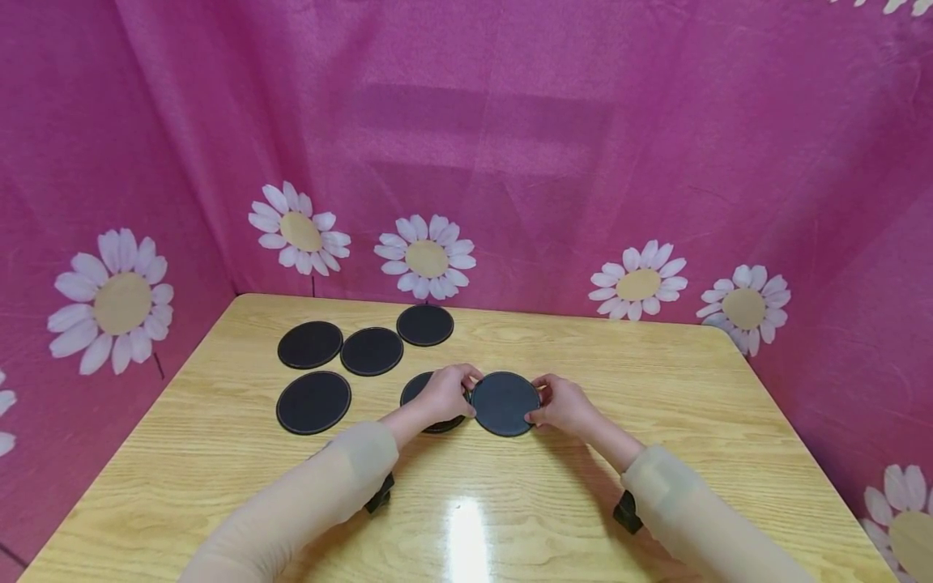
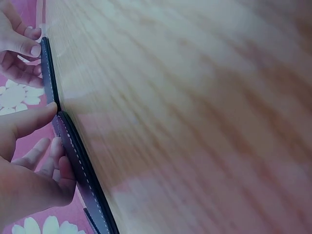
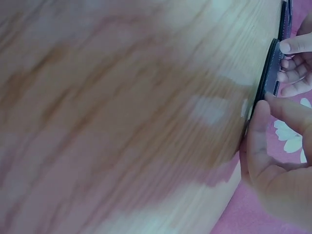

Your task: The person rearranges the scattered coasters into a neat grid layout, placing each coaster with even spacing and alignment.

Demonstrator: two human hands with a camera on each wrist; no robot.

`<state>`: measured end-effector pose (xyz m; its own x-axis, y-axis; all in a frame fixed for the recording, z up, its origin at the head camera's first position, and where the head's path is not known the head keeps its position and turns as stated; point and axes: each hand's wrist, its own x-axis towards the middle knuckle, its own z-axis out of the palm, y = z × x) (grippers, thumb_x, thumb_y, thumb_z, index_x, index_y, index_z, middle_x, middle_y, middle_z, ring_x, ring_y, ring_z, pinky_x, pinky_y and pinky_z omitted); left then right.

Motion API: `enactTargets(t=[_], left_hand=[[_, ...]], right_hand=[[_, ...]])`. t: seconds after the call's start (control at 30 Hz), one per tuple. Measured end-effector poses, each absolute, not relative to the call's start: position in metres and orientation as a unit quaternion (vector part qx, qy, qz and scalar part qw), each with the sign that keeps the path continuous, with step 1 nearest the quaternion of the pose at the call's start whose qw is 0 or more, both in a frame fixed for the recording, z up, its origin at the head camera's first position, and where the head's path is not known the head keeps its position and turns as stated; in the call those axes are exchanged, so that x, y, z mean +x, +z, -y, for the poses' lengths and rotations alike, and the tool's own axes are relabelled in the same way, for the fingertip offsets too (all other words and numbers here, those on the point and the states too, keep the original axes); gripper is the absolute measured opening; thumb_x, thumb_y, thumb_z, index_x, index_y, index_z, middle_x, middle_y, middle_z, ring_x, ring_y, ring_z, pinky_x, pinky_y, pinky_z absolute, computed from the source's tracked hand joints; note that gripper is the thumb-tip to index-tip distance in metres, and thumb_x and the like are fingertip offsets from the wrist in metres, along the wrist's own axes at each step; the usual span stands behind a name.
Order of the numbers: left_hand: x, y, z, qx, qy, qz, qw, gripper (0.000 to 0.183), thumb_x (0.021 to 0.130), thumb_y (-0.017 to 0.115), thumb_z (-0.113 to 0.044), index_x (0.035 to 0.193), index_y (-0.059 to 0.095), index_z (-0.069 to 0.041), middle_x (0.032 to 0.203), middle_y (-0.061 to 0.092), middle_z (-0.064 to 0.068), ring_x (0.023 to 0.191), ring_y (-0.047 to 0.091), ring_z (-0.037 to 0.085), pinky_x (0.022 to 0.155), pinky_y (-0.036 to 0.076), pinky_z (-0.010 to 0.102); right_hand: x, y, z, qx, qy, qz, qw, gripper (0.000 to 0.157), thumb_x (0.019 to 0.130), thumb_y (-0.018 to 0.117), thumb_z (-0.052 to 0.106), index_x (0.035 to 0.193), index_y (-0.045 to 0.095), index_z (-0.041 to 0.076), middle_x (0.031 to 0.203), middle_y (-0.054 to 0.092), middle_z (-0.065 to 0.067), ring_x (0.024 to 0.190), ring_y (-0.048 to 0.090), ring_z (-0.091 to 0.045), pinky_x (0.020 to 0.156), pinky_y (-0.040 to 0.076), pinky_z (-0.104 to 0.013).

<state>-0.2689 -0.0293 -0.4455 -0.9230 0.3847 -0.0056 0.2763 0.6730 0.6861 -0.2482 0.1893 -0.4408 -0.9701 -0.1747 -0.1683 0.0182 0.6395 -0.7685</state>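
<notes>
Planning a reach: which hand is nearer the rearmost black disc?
Left: the left hand is in front of the rearmost disc; the right hand is farther off, in front and rightward.

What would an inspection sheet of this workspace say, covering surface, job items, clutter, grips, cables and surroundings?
Surface: wood-grain table, with a bright glare patch toward the near side.
Job items: six round, dark discs; the held disc is between the grips, the partly covered disc is behind the left arm and hand, and four others lie farther left.
Clutter: nothing seen.
Left grip: fingers at the held disc's left edge.
Right grip: holds the held disc's right edge.
Cables: nothing seen; dark fittings show by both wrists.
Surroundings: magenta cloth behind and on both sides, printed with white flowers.
</notes>
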Motion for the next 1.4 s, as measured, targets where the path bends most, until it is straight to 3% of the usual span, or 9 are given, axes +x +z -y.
enactTargets(t=[0.2,0.43,0.57,0.77,0.93,1.13,1.4], left_hand=[[-0.268,-0.444,0.030,0.188,0.359,-0.911,0.076,0.053,0.065,0.083,0.001,0.114,0.062,-0.003,0.095,0.064,0.006,0.089,0.056,0.019,0.087,0.047,0.032],[-0.267,-0.443,0.030,0.186,0.354,-0.913,0.083,0.048,0.067,0.082,0.000,0.112,0.065,0.000,0.096,0.064,0.006,0.090,0.058,0.019,0.087,0.048,0.032],[-0.268,-0.443,0.030,0.190,0.353,-0.913,0.081,0.048,0.067,0.082,-0.001,0.112,0.066,0.000,0.096,0.065,0.006,0.090,0.058,0.019,0.087,0.048,0.032],[-0.266,-0.441,0.034,0.193,0.361,-0.909,0.077,0.046,0.070,0.080,0.000,0.113,0.064,0.000,0.097,0.066,0.006,0.088,0.057,0.018,0.083,0.048,0.030],[-0.262,-0.434,0.041,0.191,0.375,-0.902,0.091,0.047,0.073,0.077,0.000,0.117,0.062,0.001,0.104,0.067,0.009,0.092,0.059,0.020,0.085,0.049,0.031],[-0.259,-0.423,0.052,0.179,0.388,-0.898,0.109,0.050,0.075,0.076,-0.002,0.122,0.059,0.001,0.111,0.064,0.012,0.099,0.059,0.023,0.090,0.048,0.034],[-0.255,-0.406,0.073,0.172,0.398,-0.894,0.110,0.054,0.079,0.074,-0.006,0.128,0.054,0.001,0.120,0.062,0.014,0.107,0.059,0.026,0.095,0.047,0.038]], right_hand=[[-0.250,-0.442,-0.192,-0.079,-0.396,-0.910,0.100,0.049,0.069,0.078,-0.002,0.112,0.057,-0.011,0.093,0.060,-0.017,0.073,0.058,-0.017,0.055,0.056,-0.028],[-0.253,-0.443,-0.197,-0.118,-0.324,-0.936,0.069,0.050,0.068,0.083,0.009,0.110,0.061,-0.007,0.089,0.060,-0.011,0.078,0.053,-0.019,0.068,0.045,-0.029],[-0.254,-0.442,-0.199,-0.120,-0.325,-0.935,0.071,0.049,0.070,0.082,0.010,0.111,0.061,-0.006,0.089,0.060,-0.010,0.078,0.053,-0.018,0.067,0.045,-0.028],[-0.252,-0.439,-0.202,-0.107,-0.390,-0.908,0.111,0.051,0.075,0.076,0.004,0.120,0.054,-0.008,0.096,0.058,-0.016,0.079,0.057,-0.018,0.060,0.055,-0.029],[-0.249,-0.430,-0.205,-0.089,-0.440,-0.882,0.146,0.053,0.080,0.071,0.000,0.127,0.048,-0.009,0.104,0.056,-0.021,0.074,0.062,-0.018,0.060,0.058,-0.034],[-0.247,-0.418,-0.206,-0.106,-0.434,-0.884,0.139,0.053,0.080,0.072,0.004,0.127,0.050,-0.007,0.110,0.057,-0.023,0.079,0.062,-0.017,0.064,0.058,-0.033],[-0.238,-0.400,-0.196,-0.153,-0.394,-0.899,0.111,0.053,0.082,0.073,0.015,0.127,0.052,-0.003,0.115,0.060,-0.023,0.096,0.063,-0.027,0.074,0.056,-0.033]])
